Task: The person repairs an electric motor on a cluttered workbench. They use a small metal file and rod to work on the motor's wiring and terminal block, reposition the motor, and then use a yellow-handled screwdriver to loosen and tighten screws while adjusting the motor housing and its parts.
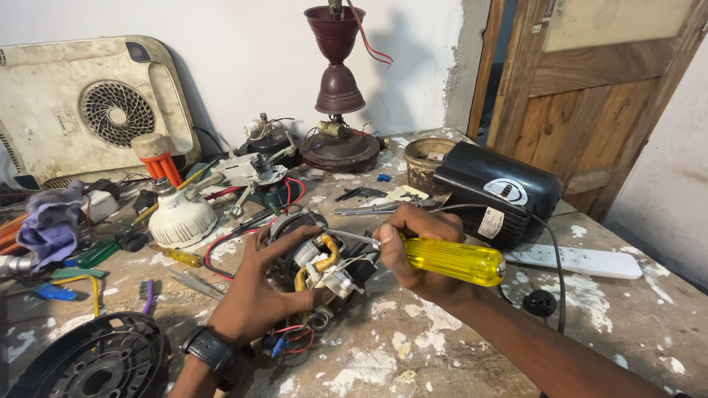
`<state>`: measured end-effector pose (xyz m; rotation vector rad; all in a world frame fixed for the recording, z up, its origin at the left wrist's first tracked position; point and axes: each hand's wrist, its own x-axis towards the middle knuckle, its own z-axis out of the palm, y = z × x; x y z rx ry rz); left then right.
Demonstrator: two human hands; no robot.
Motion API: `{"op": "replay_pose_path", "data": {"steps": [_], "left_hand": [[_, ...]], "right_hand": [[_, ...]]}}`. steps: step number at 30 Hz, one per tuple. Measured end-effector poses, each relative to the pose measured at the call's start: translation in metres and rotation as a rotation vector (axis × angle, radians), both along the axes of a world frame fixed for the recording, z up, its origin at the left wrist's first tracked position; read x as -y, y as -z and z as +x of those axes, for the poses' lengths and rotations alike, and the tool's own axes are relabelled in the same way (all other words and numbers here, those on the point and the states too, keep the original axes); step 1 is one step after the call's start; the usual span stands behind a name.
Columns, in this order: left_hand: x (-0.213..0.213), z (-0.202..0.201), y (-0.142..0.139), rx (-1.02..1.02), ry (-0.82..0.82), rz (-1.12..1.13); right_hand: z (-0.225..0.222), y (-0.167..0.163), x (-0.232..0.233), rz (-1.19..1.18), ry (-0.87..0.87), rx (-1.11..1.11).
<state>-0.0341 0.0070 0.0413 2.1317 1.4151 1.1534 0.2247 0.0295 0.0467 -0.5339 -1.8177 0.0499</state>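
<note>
While the paint-spattered workbench [442, 346] carries everything else, the small electric motor assembly [321, 269] near its middle serves as the landmark. Far behind and to the left of the motor, a cream-coloured appliance casing [81, 103] with a round grille leans against the wall. Behind and to the right of the motor sits a black motor housing [501, 191], with a round brown pot [424, 158] just behind that housing. Straight behind the motor stands a maroon ceiling fan canopy and rod [338, 81] on its base. At the bench's near left corner, in front and left of the motor, lies a black round plastic grille [96, 361]. Left of the motor rests a white bulb body [181, 217] with an orange-finned part [162, 166] behind it, and farther left a crumpled purple cloth [48, 225]. Right of the motor, beyond the black housing, lies a white remote control [582, 262].

On the motor itself, the left hand [258, 295] lies with fingers spread, pressing down on the windings and wires from the near left side; a dark watch [210, 346] is on that wrist. The right hand [413, 254] is closed tight around the yellow-handled screwdriver [450, 262], just right of the motor, the metal shaft reaching left onto the motor's top. Red and black wires [243, 232] loop out behind the motor.
</note>
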Motion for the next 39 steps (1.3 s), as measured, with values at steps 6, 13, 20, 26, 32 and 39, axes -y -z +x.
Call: {"op": "replay_pose_path", "data": {"steps": [6,13,20,26,32,39], "left_hand": [[-0.001,-0.002,0.003,0.022,0.061,-0.012],[-0.002,-0.006,0.003,0.028,0.094,0.009],[-0.005,-0.006,0.006,0.014,0.087,0.031],[-0.007,-0.006,0.008,0.037,0.101,0.041],[-0.007,-0.008,0.009,0.04,0.102,0.047],[-0.007,-0.007,0.012,0.058,0.087,0.045]], "right_hand": [[-0.004,0.003,-0.001,0.025,0.012,-0.01],[-0.002,0.001,0.004,0.068,0.004,0.02],[-0.003,0.003,0.003,0.064,-0.004,0.015],[-0.003,0.005,0.002,0.044,0.008,0.002],[-0.006,0.003,0.004,0.067,-0.008,-0.043],[-0.016,0.017,0.009,-0.238,-0.167,-0.227]]}}
